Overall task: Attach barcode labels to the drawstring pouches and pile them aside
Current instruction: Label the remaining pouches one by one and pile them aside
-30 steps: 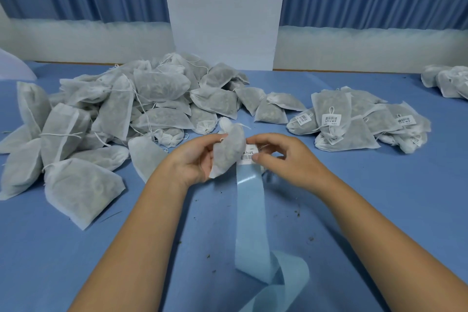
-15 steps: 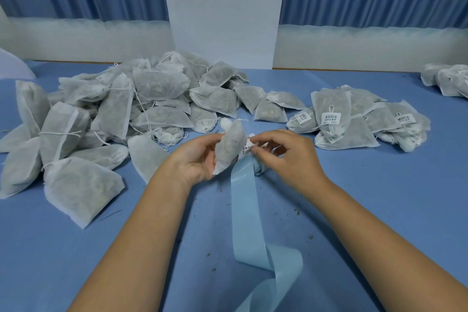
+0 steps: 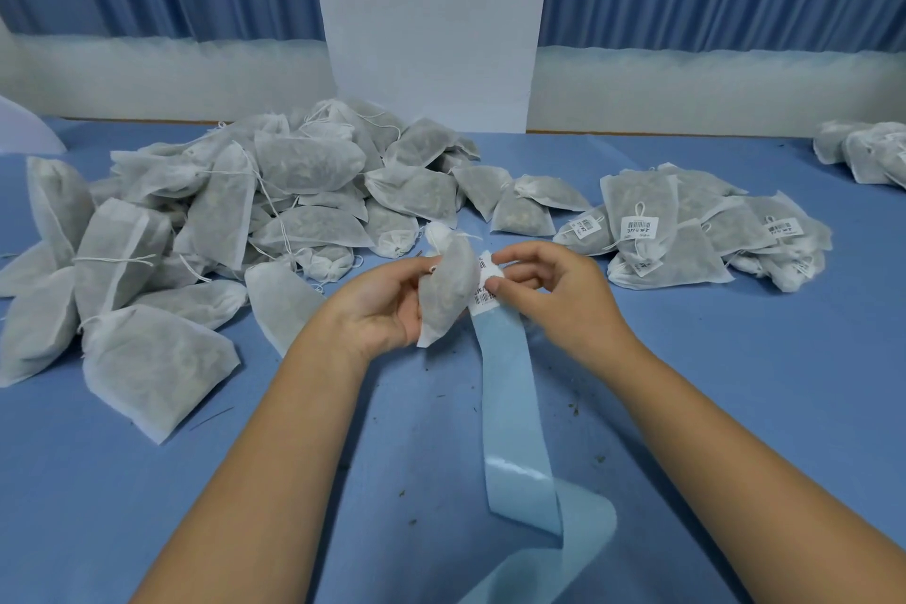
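My left hand (image 3: 387, 304) grips a white drawstring pouch (image 3: 448, 289) upright above the blue table. Just to its right, my right hand (image 3: 554, 289) pinches a white barcode label (image 3: 485, 297) at the top of a light blue backing strip (image 3: 507, 387). The strip hangs down and curls on the table near me. A big heap of unlabelled pouches (image 3: 220, 221) lies to the left. A smaller pile of labelled pouches (image 3: 686, 231) lies to the right, barcodes facing up.
The blue table (image 3: 735, 383) carries small dark crumbs in front of me. More pouches (image 3: 868, 152) sit at the far right edge. A white pillar (image 3: 426, 15) and blue curtains stand behind the table. A white object (image 3: 24, 128) shows at the far left.
The label strip has shifted in my right hand, and a barcode label now shows clearly beside the pouch. Both hands stay close together in the same spot.
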A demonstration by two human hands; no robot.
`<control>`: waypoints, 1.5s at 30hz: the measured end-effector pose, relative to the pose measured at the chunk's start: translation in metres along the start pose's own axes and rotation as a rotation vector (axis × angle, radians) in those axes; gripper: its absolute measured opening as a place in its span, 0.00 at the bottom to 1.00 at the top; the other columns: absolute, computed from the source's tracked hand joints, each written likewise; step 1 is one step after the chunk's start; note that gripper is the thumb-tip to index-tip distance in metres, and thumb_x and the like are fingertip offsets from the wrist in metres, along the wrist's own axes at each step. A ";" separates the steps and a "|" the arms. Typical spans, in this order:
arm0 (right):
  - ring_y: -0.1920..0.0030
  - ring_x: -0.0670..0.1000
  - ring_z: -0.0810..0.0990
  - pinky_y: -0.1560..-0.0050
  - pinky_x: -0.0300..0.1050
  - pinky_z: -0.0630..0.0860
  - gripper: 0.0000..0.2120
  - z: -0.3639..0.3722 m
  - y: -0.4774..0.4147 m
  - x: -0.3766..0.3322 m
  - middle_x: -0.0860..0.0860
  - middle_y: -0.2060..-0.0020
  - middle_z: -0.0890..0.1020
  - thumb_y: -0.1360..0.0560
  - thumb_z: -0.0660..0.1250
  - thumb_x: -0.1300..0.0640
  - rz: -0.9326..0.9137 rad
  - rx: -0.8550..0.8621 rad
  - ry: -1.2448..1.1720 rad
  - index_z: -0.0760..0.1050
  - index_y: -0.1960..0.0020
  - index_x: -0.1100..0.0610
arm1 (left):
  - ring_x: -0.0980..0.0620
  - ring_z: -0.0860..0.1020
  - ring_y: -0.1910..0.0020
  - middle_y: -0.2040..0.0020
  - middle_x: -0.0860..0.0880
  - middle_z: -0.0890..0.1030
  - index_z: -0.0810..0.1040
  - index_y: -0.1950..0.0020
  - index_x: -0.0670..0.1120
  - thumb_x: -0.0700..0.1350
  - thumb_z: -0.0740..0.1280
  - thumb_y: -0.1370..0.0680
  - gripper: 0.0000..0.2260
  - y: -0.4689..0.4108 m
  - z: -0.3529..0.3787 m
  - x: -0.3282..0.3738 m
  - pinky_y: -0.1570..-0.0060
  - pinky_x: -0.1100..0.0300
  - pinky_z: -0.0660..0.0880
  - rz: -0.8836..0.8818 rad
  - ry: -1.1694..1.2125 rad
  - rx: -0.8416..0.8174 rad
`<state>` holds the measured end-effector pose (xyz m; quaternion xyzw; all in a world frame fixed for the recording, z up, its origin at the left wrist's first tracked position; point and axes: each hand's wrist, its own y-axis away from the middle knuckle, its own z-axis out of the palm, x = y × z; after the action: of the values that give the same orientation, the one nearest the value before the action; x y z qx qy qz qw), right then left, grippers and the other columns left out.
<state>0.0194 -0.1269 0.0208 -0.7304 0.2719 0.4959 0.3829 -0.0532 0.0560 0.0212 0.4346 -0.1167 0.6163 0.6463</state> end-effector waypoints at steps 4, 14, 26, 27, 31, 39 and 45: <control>0.60 0.42 0.79 0.55 0.32 0.76 0.10 0.000 -0.001 0.000 0.46 0.60 0.83 0.29 0.76 0.60 -0.031 -0.009 0.100 0.82 0.54 0.45 | 0.43 0.80 0.39 0.37 0.41 0.81 0.79 0.38 0.39 0.39 0.71 0.29 0.19 0.000 -0.003 0.001 0.31 0.46 0.71 0.031 -0.020 0.005; 0.61 0.47 0.78 0.57 0.32 0.74 0.13 -0.001 0.001 0.003 0.45 0.61 0.83 0.28 0.75 0.59 -0.225 0.003 0.258 0.80 0.54 0.39 | 0.41 0.75 0.31 0.32 0.38 0.76 0.72 0.28 0.35 0.38 0.68 0.29 0.28 0.007 0.003 -0.001 0.30 0.42 0.69 0.051 -0.076 0.002; 0.61 0.45 0.78 0.55 0.41 0.77 0.09 -0.002 0.003 0.004 0.43 0.62 0.81 0.29 0.76 0.59 -0.458 0.090 0.457 0.84 0.49 0.54 | 0.40 0.83 0.44 0.40 0.36 0.82 0.78 0.39 0.34 0.35 0.66 0.28 0.18 0.008 0.004 -0.001 0.41 0.41 0.78 0.028 -0.027 -0.023; 0.60 0.45 0.78 0.54 0.41 0.77 0.09 -0.003 0.003 0.005 0.43 0.62 0.81 0.29 0.76 0.59 -0.447 0.080 0.448 0.84 0.49 0.55 | 0.40 0.83 0.45 0.40 0.36 0.82 0.78 0.40 0.33 0.35 0.66 0.28 0.17 0.008 0.003 -0.001 0.43 0.40 0.78 0.030 -0.035 -0.025; 0.60 0.45 0.79 0.55 0.38 0.76 0.06 -0.004 0.002 0.005 0.44 0.61 0.82 0.29 0.76 0.59 -0.427 0.055 0.438 0.84 0.52 0.53 | 0.40 0.83 0.46 0.41 0.36 0.82 0.83 0.47 0.33 0.36 0.68 0.28 0.13 0.004 -0.001 -0.001 0.42 0.40 0.78 0.042 -0.080 -0.027; 0.62 0.45 0.80 0.56 0.40 0.76 0.07 -0.004 0.003 0.006 0.47 0.62 0.85 0.30 0.77 0.61 -0.539 0.117 0.493 0.85 0.52 0.55 | 0.40 0.84 0.49 0.44 0.36 0.83 0.82 0.46 0.34 0.37 0.69 0.30 0.14 0.001 -0.004 -0.001 0.43 0.40 0.79 0.047 -0.071 -0.034; 0.62 0.44 0.80 0.57 0.36 0.76 0.05 -0.005 0.001 0.008 0.47 0.62 0.85 0.30 0.76 0.62 -0.542 0.102 0.470 0.85 0.55 0.56 | 0.41 0.84 0.48 0.44 0.37 0.83 0.85 0.53 0.34 0.38 0.69 0.30 0.10 0.002 -0.003 0.001 0.40 0.41 0.77 0.041 -0.082 -0.029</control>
<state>0.0236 -0.1319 0.0143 -0.8499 0.1737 0.1806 0.4635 -0.0561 0.0586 0.0206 0.4475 -0.1611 0.6094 0.6343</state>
